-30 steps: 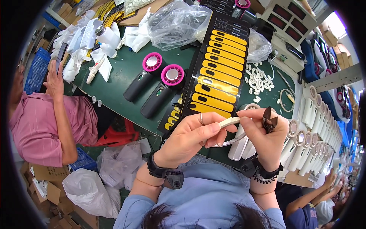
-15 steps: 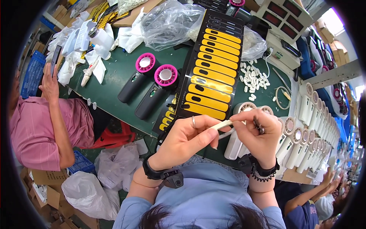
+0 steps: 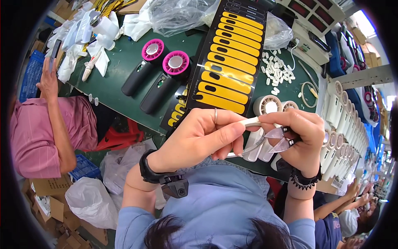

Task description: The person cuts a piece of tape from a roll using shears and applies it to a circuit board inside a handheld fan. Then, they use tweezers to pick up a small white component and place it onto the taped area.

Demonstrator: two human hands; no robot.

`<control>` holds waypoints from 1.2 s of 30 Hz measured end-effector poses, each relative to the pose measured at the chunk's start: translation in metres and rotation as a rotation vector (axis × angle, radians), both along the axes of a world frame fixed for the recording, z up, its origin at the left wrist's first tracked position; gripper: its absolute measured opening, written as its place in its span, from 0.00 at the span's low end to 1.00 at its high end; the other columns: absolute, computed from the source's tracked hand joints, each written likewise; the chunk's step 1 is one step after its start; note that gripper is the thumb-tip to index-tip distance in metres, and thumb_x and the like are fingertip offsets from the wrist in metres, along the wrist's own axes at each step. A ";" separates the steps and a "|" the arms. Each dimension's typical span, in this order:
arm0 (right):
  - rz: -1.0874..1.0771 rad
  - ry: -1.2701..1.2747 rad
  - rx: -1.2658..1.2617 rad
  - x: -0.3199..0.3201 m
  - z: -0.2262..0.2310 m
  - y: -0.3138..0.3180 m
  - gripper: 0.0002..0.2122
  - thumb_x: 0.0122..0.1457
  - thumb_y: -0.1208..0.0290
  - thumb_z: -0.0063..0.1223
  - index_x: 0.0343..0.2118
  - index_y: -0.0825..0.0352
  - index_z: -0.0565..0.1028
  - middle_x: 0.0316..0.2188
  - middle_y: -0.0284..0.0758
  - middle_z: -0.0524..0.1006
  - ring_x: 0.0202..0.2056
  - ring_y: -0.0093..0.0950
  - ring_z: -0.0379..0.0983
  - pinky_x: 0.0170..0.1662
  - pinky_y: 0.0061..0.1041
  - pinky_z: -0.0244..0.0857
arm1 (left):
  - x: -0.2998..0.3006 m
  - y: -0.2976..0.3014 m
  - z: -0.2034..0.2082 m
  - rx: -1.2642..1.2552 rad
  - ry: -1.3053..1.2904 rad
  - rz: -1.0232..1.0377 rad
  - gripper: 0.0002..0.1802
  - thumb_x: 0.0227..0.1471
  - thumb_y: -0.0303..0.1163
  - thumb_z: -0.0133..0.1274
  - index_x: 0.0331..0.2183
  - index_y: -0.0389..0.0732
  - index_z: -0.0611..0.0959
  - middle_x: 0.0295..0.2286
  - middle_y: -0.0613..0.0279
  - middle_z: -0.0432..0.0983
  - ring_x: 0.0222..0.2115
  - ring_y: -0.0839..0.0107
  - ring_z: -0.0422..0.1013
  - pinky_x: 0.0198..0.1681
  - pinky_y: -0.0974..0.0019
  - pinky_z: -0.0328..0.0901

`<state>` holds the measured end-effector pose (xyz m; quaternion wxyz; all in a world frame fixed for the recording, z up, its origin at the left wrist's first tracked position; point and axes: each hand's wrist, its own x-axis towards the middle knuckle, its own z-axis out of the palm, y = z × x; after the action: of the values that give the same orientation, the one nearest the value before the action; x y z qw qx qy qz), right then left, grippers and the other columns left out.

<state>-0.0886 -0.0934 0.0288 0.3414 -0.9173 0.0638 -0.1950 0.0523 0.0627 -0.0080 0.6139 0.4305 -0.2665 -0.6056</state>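
Between my hands is a flat white strap [image 3: 251, 121], with a thin white cord [image 3: 253, 148] looping below it. My left hand [image 3: 207, 135] is closed, thumb and fingers pinching the strap's left part. My right hand [image 3: 302, 132] pinches its right end. Also tucked in my right palm is a pair of small scissors [image 3: 277, 143], its pointed metal blades spread and aimed left; its handles are partly hidden by the fingers. Just beyond and below my hands stand white handheld fans [image 3: 268, 106], partly covered by them.
Two black handheld fans with pink rims [image 3: 175, 63] lie on the green table [image 3: 112, 89]. Beside them is a sheet of yellow stickers [image 3: 227, 83]. Small white pieces [image 3: 277, 70] and a coiled wire [image 3: 309, 93] lie right. Rows of white fans [image 3: 338, 124] line the right edge. A person [image 3: 41, 133] sits left.
My hands have come nearer and spread slightly, my right hand moving right. The scissor blades in my right hand now show spread apart. The view has shifted, so the table's things sit higher.
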 end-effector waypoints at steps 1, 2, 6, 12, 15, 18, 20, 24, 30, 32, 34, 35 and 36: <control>0.000 -0.010 -0.001 0.000 -0.001 0.000 0.13 0.35 0.83 0.57 0.29 0.66 0.77 0.16 0.31 0.72 0.16 0.24 0.67 0.18 0.21 0.57 | 0.000 0.000 0.002 0.008 -0.007 -0.005 0.14 0.58 0.33 0.43 0.41 0.35 0.77 0.20 0.69 0.72 0.17 0.87 0.62 0.20 0.82 0.58; 0.000 -0.020 -0.002 0.000 -0.002 0.000 0.13 0.35 0.82 0.57 0.29 0.66 0.77 0.16 0.31 0.72 0.16 0.24 0.67 0.18 0.21 0.57 | 0.000 0.001 0.004 0.015 -0.014 -0.009 0.14 0.58 0.33 0.43 0.41 0.35 0.77 0.20 0.68 0.72 0.17 0.87 0.62 0.19 0.82 0.58; -0.046 -0.076 -0.023 0.002 -0.009 0.003 0.09 0.37 0.79 0.59 0.27 0.66 0.78 0.13 0.28 0.66 0.14 0.18 0.58 0.17 0.18 0.47 | -0.001 0.000 0.003 0.001 -0.034 -0.001 0.15 0.57 0.33 0.44 0.40 0.32 0.77 0.20 0.65 0.74 0.16 0.85 0.64 0.18 0.82 0.58; -0.031 -0.029 -0.041 -0.002 -0.004 0.001 0.12 0.36 0.79 0.56 0.29 0.66 0.78 0.16 0.30 0.73 0.16 0.21 0.67 0.17 0.18 0.55 | 0.000 0.000 0.008 0.025 -0.059 -0.008 0.14 0.57 0.31 0.44 0.40 0.31 0.76 0.21 0.64 0.75 0.16 0.85 0.66 0.18 0.82 0.59; -0.052 -0.036 -0.055 -0.002 -0.004 0.002 0.13 0.34 0.79 0.55 0.29 0.65 0.78 0.16 0.29 0.73 0.15 0.20 0.66 0.17 0.18 0.54 | 0.000 0.001 0.008 0.025 -0.065 -0.021 0.14 0.57 0.31 0.45 0.41 0.32 0.76 0.21 0.63 0.75 0.17 0.85 0.66 0.18 0.82 0.60; -0.047 -0.042 -0.074 -0.002 -0.005 0.002 0.14 0.33 0.79 0.54 0.29 0.65 0.78 0.16 0.28 0.73 0.15 0.20 0.65 0.17 0.18 0.54 | 0.000 0.001 0.009 0.034 -0.079 -0.027 0.14 0.57 0.31 0.45 0.41 0.33 0.76 0.22 0.63 0.75 0.17 0.85 0.66 0.18 0.82 0.60; -0.045 -0.045 -0.084 -0.002 -0.005 0.002 0.14 0.32 0.79 0.53 0.29 0.65 0.78 0.15 0.28 0.73 0.14 0.20 0.65 0.17 0.18 0.54 | 0.000 0.001 0.010 0.038 -0.086 -0.031 0.14 0.57 0.31 0.45 0.41 0.33 0.76 0.22 0.63 0.75 0.17 0.85 0.66 0.18 0.82 0.60; -0.044 -0.056 -0.085 -0.002 -0.006 0.000 0.14 0.33 0.79 0.53 0.29 0.64 0.78 0.15 0.27 0.73 0.14 0.20 0.65 0.17 0.18 0.55 | 0.001 0.000 0.013 0.039 -0.090 -0.035 0.14 0.56 0.31 0.45 0.41 0.33 0.76 0.21 0.63 0.75 0.17 0.85 0.66 0.19 0.82 0.60; -0.042 -0.083 -0.140 0.001 -0.010 0.003 0.10 0.35 0.78 0.59 0.26 0.65 0.79 0.11 0.26 0.64 0.13 0.18 0.59 0.18 0.18 0.49 | -0.004 0.002 0.005 0.001 -0.158 0.028 0.14 0.56 0.31 0.46 0.41 0.32 0.77 0.23 0.63 0.75 0.20 0.84 0.67 0.23 0.80 0.61; -0.065 -0.103 -0.164 0.000 -0.010 0.002 0.08 0.37 0.77 0.61 0.25 0.65 0.79 0.09 0.26 0.60 0.12 0.18 0.55 0.17 0.19 0.46 | -0.005 -0.002 -0.003 -0.036 -0.185 0.054 0.14 0.55 0.31 0.46 0.40 0.32 0.77 0.23 0.63 0.75 0.21 0.83 0.67 0.24 0.79 0.61; -0.052 -0.085 -0.136 -0.002 -0.010 0.004 0.08 0.37 0.77 0.60 0.25 0.65 0.79 0.09 0.26 0.60 0.12 0.17 0.54 0.18 0.19 0.45 | -0.001 0.002 -0.009 -0.019 -0.170 0.060 0.14 0.55 0.31 0.46 0.39 0.31 0.77 0.24 0.63 0.75 0.21 0.82 0.67 0.25 0.78 0.61; -0.045 -0.076 -0.121 -0.003 -0.010 0.005 0.09 0.37 0.77 0.60 0.25 0.64 0.79 0.10 0.26 0.60 0.12 0.17 0.54 0.18 0.19 0.45 | -0.001 0.003 -0.011 -0.010 -0.162 0.063 0.14 0.55 0.31 0.46 0.39 0.30 0.77 0.24 0.63 0.75 0.22 0.81 0.68 0.26 0.78 0.62; -0.049 -0.081 -0.122 -0.006 -0.008 0.005 0.09 0.37 0.77 0.60 0.25 0.64 0.79 0.10 0.26 0.60 0.12 0.17 0.54 0.18 0.19 0.45 | -0.002 0.003 -0.012 -0.012 -0.167 0.058 0.14 0.55 0.31 0.46 0.39 0.30 0.77 0.24 0.63 0.75 0.22 0.81 0.68 0.26 0.78 0.62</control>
<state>-0.0944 -0.0881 0.0208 0.2821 -0.9260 0.0604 -0.2436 0.0499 0.0657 -0.0200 0.6095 0.4835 -0.3076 -0.5479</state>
